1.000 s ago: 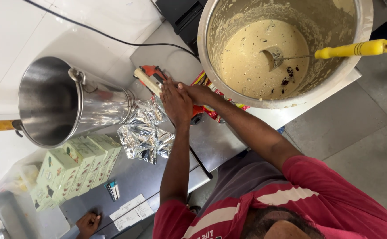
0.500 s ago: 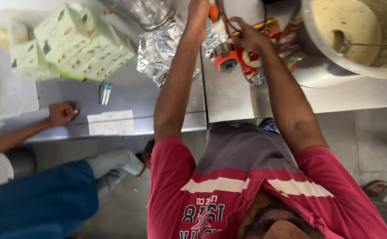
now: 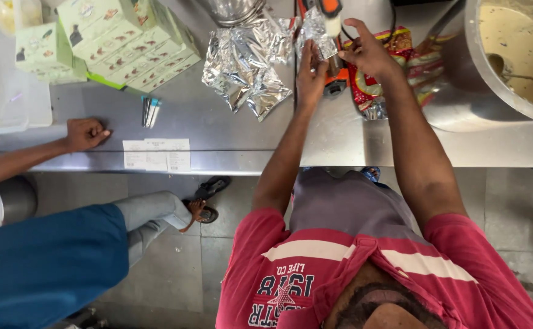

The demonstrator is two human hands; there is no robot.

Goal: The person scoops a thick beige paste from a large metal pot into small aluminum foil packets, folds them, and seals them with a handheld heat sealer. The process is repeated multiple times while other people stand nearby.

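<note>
Foil packet (image 3: pixel 316 31) pinched between both hands, left hand (image 3: pixel 308 76) below, right hand (image 3: pixel 367 52) beside.

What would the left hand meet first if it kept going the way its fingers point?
The left hand points toward the far edge of the counter. It already touches the small foil pouch. Past that, probably only the top edge of the picture; depth is unclear.
</note>
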